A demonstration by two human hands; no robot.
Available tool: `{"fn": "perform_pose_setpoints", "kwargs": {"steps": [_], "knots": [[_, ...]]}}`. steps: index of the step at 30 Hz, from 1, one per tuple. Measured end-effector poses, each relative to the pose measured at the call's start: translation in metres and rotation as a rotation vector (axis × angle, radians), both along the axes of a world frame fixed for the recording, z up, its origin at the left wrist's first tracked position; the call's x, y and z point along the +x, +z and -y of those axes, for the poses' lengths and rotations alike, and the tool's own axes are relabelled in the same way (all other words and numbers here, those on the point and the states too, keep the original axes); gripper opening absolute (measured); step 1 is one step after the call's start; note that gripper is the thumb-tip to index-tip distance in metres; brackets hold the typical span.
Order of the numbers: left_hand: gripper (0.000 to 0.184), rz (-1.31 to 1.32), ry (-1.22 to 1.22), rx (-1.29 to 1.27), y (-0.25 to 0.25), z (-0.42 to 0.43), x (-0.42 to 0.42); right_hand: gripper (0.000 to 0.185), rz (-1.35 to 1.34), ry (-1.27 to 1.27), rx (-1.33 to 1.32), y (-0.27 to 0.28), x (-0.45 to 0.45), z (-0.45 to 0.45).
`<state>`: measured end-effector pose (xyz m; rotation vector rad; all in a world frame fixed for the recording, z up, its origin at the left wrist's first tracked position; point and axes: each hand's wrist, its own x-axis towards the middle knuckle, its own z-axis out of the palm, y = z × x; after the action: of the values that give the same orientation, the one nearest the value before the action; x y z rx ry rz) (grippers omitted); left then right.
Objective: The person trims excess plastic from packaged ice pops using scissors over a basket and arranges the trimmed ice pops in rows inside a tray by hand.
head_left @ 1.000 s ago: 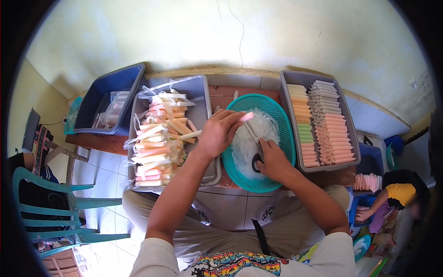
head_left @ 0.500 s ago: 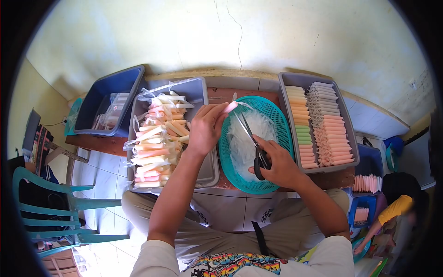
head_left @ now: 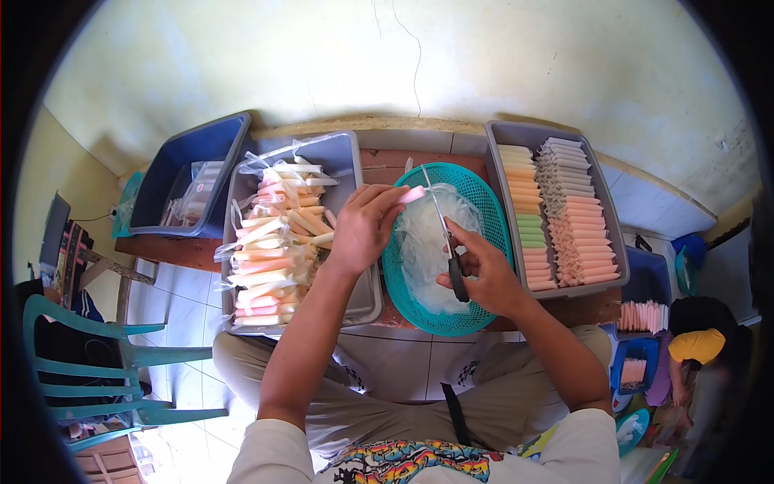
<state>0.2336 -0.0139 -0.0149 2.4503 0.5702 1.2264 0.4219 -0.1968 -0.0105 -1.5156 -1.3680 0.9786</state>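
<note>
My left hand [head_left: 367, 226] pinches a pink ice pop in a clear plastic tube [head_left: 413, 194], its end pointing right over the basket. My right hand [head_left: 488, 278] holds black-handled scissors [head_left: 456, 270], whose blades are together at the tube's tip. Beneath lies a teal perforated basket [head_left: 501, 222] with a heap of clear plastic scraps [head_left: 431, 266]. On the left, a grey bin [head_left: 347, 165] holds a loose pile of pastel ice pops [head_left: 262, 266] with long plastic ends. To the right, another grey bin [head_left: 610, 202] holds neat rows of short-ended ice pops [head_left: 584, 234].
A dark blue bin [head_left: 149, 189] with some packets stands at the far left, near a teal plastic chair [head_left: 85, 371]. The bins rest on a low wooden bench [head_left: 387, 165] against the wall. At the lower right, a person in a yellow sleeve [head_left: 696, 347] bends near blue tubs [head_left: 645, 278].
The scissors' blades have come together at the ice pop's tip. My left hand has shifted slightly right and down. The other person's arm has moved.
</note>
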Motion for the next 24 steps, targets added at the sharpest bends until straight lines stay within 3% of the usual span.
{"fn": "perform_pose_setpoints", "kwargs": {"steps": [24], "knots": [[0.031,-0.018,-0.044,0.044,-0.003,0.003,0.0,0.093,0.101,-0.028,0.06,-0.015,-0.002,-0.001]]}}
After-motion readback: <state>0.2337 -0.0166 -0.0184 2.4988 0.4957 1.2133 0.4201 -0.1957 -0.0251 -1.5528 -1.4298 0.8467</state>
